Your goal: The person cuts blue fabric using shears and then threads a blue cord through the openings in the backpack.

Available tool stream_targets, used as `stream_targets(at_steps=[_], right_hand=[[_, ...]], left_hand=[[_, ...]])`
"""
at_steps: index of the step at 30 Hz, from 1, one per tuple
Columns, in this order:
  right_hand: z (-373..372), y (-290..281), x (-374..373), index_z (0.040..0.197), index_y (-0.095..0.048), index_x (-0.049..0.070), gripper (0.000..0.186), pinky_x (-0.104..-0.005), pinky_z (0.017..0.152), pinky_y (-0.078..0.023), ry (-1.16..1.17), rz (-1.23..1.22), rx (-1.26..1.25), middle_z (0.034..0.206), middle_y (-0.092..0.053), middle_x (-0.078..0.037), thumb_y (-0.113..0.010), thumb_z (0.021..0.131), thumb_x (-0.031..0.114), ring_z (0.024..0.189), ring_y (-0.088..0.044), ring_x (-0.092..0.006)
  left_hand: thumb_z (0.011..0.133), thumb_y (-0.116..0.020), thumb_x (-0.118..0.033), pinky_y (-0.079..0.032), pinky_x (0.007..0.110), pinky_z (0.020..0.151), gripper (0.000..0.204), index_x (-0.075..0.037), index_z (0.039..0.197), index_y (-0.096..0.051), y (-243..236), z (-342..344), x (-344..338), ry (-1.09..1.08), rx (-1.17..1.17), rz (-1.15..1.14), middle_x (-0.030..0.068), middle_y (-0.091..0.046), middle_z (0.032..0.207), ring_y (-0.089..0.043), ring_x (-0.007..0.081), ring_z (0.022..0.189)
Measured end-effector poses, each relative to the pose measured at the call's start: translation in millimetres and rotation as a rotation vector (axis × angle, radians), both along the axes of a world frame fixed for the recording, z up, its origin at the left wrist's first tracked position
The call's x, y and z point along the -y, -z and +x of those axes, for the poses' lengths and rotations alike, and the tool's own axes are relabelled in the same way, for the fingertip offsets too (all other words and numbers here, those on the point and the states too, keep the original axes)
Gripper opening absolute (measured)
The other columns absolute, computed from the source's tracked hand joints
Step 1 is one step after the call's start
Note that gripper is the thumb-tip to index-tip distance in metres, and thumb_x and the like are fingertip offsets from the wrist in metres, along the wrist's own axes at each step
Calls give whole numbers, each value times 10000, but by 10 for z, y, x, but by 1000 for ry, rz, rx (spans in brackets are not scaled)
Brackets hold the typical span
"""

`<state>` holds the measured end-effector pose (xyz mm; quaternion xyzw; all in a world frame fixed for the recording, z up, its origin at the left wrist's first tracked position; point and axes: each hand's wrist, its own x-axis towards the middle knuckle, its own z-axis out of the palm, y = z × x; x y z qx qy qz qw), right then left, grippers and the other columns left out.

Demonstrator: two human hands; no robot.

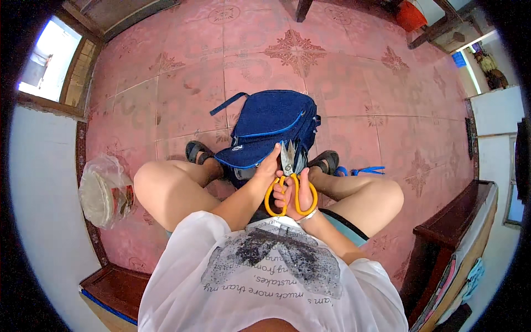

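A pair of scissors with large yellow loop handles is in my right hand, its fingers curled round the handles. The grey blades point away from me and stand slightly apart. Close on their left is my left hand, thumb up against the backpack; its fingers are bent and partly hidden, so what they grip does not show. A dark blue backpack with bright blue zip trim lies on the floor between my feet. Its near end sits under my hands, and a strap sticks out at its far left.
Pink patterned tiles cover the floor. A clear plastic bag with round pale contents stands by the left wall. Blue objects lie beside my right foot. A dark wooden cabinet is at right, a red bucket at far right.
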<state>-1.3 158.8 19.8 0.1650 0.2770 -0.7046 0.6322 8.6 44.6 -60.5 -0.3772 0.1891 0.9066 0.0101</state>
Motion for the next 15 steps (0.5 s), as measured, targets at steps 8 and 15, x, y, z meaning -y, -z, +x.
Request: stream_targets(at_steps=[8, 15], right_hand=[[-28, 28, 111, 941, -442, 110, 625, -196, 424, -295, 123, 145, -157, 659, -409, -29, -261, 751, 678, 507, -365, -106], [-173, -45, 65, 965, -440, 101, 639, -192, 395, -292, 34, 239, -234, 656, -426, -44, -267, 750, 678, 484, -373, -112]], left_hand=[[824, -419, -464, -364, 218, 434, 413, -96, 889, -596, 128, 29, 8, 180, 59, -418, 16, -552, 686, -451, 93, 492], [815, -447, -463, -424, 307, 686, 428, -70, 911, -586, -384, -11, -23, 125, 160, -426, 68, -574, 845, -520, 158, 744]])
